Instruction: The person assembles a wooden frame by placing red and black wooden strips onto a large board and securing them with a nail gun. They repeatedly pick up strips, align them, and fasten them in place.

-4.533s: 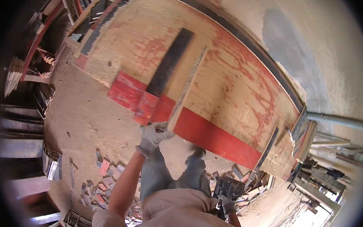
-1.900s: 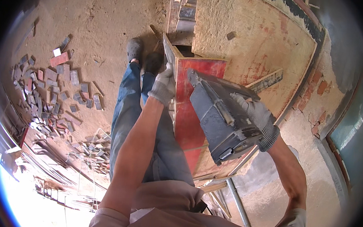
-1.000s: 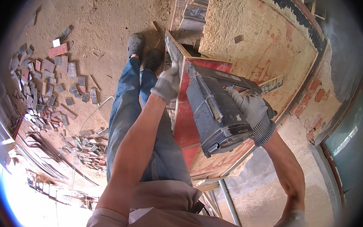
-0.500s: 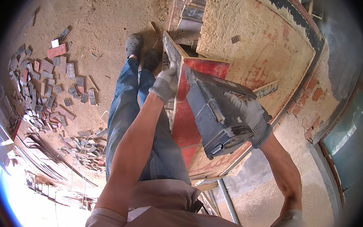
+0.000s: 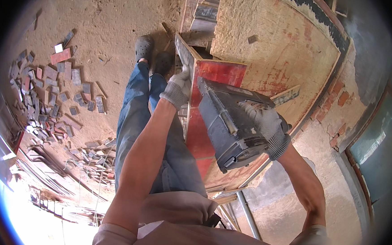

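Observation:
A dark grey, box-shaped casing (image 5: 225, 120) with ribs and a rounded lower end rests tilted over a red-faced board (image 5: 201, 138). My right hand (image 5: 263, 122), in a grey-white knit glove, is closed over the casing's right side; part of its grip is hidden. On the left, an upright narrow wooden plank (image 5: 185, 51) meets the red board at its far corner. My gloved left hand (image 5: 179, 83) is against that plank with its fingers up along it, seemingly gripping; some fingers are out of sight.
A large worn plywood sheet (image 5: 276, 51) lies to the right, with a short wood strip (image 5: 287, 95) on it. Stacked boards (image 5: 207, 11) stand at the far end. Many wood offcuts (image 5: 51, 73) are scattered on the dirt floor at left. A peeling wall (image 5: 336, 176) borders the right.
The casing and my right hand have shifted very slightly left in the picture, as has the board. Both hands keep their places on what they touch.

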The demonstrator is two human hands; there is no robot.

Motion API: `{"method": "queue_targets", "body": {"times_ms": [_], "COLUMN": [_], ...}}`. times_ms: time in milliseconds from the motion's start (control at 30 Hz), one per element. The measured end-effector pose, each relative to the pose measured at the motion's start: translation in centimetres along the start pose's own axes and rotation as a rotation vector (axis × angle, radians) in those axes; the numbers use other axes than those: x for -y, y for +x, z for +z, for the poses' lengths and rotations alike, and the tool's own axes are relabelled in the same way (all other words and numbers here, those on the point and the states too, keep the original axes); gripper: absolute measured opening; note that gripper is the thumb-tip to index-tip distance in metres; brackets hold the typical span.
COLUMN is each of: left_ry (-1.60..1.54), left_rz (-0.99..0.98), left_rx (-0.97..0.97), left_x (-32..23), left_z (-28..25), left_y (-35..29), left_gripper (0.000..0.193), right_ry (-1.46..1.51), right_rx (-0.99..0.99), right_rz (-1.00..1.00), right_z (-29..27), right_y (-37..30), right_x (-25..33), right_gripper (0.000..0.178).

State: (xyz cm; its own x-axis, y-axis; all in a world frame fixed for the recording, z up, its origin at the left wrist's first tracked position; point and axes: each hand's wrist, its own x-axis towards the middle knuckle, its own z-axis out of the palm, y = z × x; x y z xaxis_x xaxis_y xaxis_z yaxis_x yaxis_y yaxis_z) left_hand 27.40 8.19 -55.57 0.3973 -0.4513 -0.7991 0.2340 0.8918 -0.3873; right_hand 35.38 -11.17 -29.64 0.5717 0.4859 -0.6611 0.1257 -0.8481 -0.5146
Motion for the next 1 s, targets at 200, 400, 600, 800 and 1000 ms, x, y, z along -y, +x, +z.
{"method": "queue_targets", "body": {"times_ms": [200, 400, 600, 800, 1000], "left_ry": [0.014, 0.106, 0.178, 0.272, 0.246], "left_rz": [-0.006, 0.022, 0.047, 0.005, -0.066], "left_rx": [-0.004, -0.022, -0.084, -0.096, -0.053], "left_x": [-0.2, 0.0, -0.1, -0.2, -0.6], "left_z": [-1.0, -0.5, -0.1, -0.7, -1.8], "left_y": [0.8, 0.4, -0.1, -0.4, 0.5], "left_gripper": [0.034, 0.033, 0.032, 0.033, 0.036], "right_ry": [-0.238, -0.372, -0.108, 0.726, 1.011], "right_rx": [-0.001, 0.099, -0.025, -0.165, 0.0], "right_rz": [-0.093, -0.005, 0.049, 0.41, 0.776], "right_z": [0.6, 0.1, 1.4, 9.2, 9.5], "right_y": [-0.6, -0.3, -5.6, -8.3, -3.8], "right_x": [-0.1, 0.3, -0.5, 0.3, 4.0], "right_gripper": [0.058, 0.05, 0.051, 0.042, 0.025]}}
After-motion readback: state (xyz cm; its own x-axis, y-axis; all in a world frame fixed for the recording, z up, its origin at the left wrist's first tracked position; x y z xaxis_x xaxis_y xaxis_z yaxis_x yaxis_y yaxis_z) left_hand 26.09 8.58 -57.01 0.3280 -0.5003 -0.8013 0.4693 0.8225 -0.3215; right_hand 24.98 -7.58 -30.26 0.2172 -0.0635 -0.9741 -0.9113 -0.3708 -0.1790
